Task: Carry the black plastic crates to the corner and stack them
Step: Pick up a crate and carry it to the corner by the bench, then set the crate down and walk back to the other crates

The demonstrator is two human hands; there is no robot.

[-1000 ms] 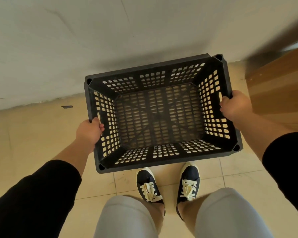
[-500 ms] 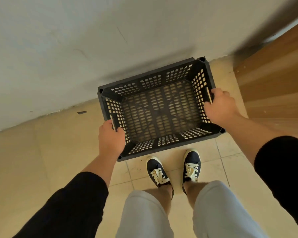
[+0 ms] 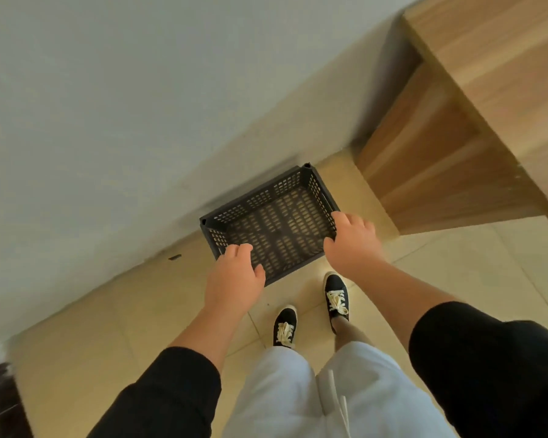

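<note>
The black plastic crate (image 3: 276, 226) is an open rectangular box with slotted, perforated walls and a gridded floor through which the pale tiles show. It sits on the tiled floor (image 3: 124, 314) with its far long side against the white wall (image 3: 140, 105), near the wooden cabinet (image 3: 450, 159) that stands to the crate's right. Half a second ago both hands gripped the crate's short sides; now they are off it. The left hand (image 3: 234, 276) hovers above the crate's near left corner, fingers loosely spread and empty, and the right hand (image 3: 351, 241) hovers over its near right corner, likewise open and holding nothing. The dark sneakers (image 3: 336, 298) stand just on the near side of the crate.
</note>
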